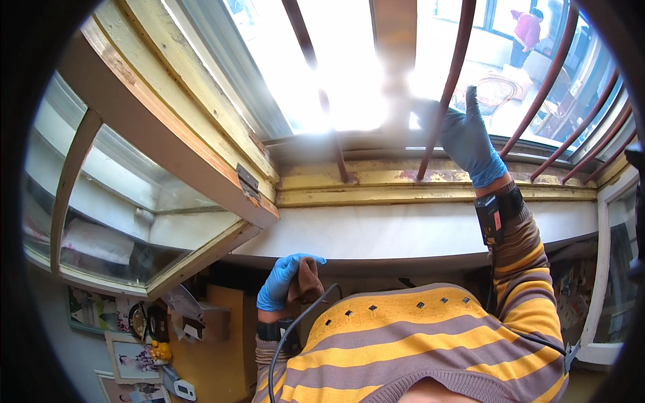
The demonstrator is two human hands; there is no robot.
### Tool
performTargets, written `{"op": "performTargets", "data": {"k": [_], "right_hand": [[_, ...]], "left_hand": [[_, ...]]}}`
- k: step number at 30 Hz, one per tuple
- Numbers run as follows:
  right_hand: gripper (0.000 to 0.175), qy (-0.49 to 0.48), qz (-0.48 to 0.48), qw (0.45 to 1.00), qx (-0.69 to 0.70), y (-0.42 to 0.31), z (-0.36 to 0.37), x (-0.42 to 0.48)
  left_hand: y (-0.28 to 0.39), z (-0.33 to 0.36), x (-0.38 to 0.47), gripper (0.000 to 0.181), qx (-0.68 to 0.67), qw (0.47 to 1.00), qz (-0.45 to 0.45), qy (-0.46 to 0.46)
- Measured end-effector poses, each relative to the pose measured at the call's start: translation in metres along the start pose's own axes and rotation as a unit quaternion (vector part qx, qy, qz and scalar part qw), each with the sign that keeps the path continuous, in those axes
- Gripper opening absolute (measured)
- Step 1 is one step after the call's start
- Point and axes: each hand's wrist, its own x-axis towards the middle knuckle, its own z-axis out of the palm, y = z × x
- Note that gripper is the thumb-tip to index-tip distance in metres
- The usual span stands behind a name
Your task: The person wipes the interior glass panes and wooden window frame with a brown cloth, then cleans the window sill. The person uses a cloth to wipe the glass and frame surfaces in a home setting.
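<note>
My left hand, in a blue disposable glove, is closed around a folded brown cloth in front of the white windowsill. My right hand, gloved alike, reaches between the dark red window bars with its thumb raised apart from the fingers. Its fingertips lie by the upright frame of the window, partly behind a bar and washed out by glare. Whether they touch the frame cannot be made out. I see no object in that hand.
A wooden casement with glass stands swung inward at left; another casement is at right. The white sill runs below the yellow wooden frame. Photos and a cardboard box are at lower left. Outside, a person stands.
</note>
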Motion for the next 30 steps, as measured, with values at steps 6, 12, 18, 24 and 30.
{"op": "performTargets", "data": {"k": [6,12,18,24,30], "right_hand": [[0.095,-0.060,0.007,0.985,-0.164,0.013,-0.027,0.032],[0.051,-0.100,-0.023,0.993,-0.062,0.028,-0.031,0.066],[0.078,0.208,-0.227,0.930,-0.200,0.006,0.008,0.019],[0.043,0.242,-0.434,0.777,-0.386,0.031,0.075,-0.012],[0.080,0.200,-0.464,0.742,-0.441,0.056,0.105,0.007]], "left_hand": [[0.021,0.005,0.015,0.047,0.039,0.999,-0.026,0.006],[0.051,0.023,0.024,0.050,0.048,0.991,-0.113,-0.045],[0.072,0.027,0.023,0.055,0.134,0.991,-0.018,-0.019],[0.077,0.026,0.018,0.057,0.094,0.994,-0.037,-0.048],[0.077,0.024,-0.002,0.060,0.038,0.997,-0.068,-0.004]]}}
